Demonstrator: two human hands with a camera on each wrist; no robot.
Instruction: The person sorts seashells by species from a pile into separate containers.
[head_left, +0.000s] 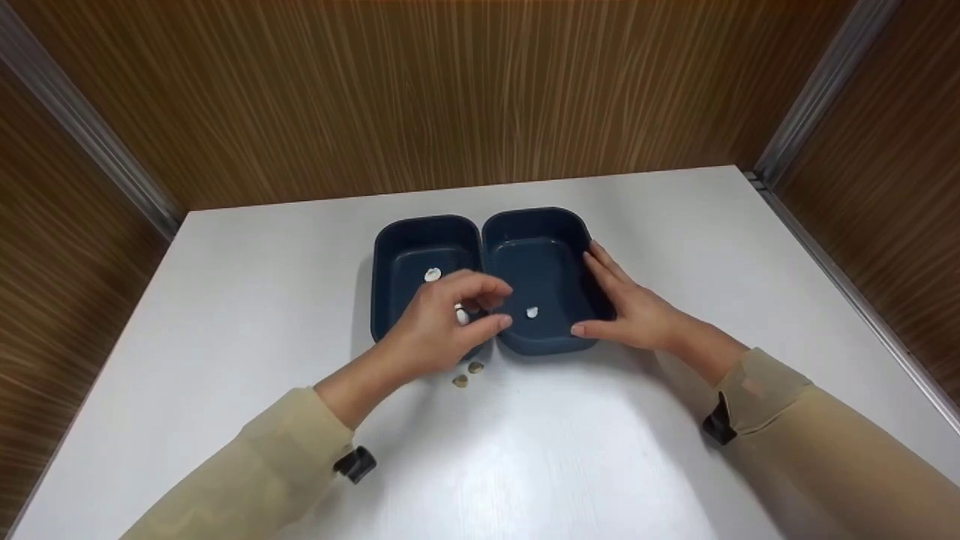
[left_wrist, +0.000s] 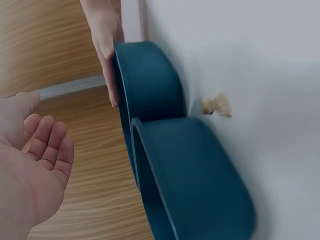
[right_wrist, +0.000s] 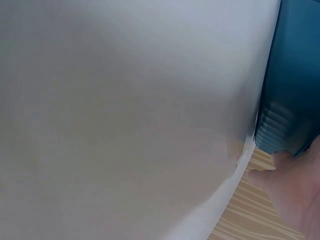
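Note:
Two dark blue open boxes stand side by side in the head view, the left box (head_left: pixel 380 285) and the right box (head_left: pixel 551 346). Over their meeting edge hovers my left hand (head_left: pixel 442 319), its fingers loosely bent, with nothing visible in the grasp in the left wrist view. My right hand (head_left: pixel 641 315) rests against the right box's near right corner, fingers straight along the outer wall and thumb at the front rim. White shell-like pieces lie in the left box, including one piece (head_left: pixel 433 274); another white piece (head_left: pixel 532 312) lies in the right box.
Two small brownish shells (head_left: pixel 475 367) lie on the white table (head_left: pixel 570 450) in front of the boxes. A wood-grain panel (head_left: pixel 465 97) rises behind the table, with side panels at left and right. Black straps (head_left: pixel 355 464) hang at both sleeves.

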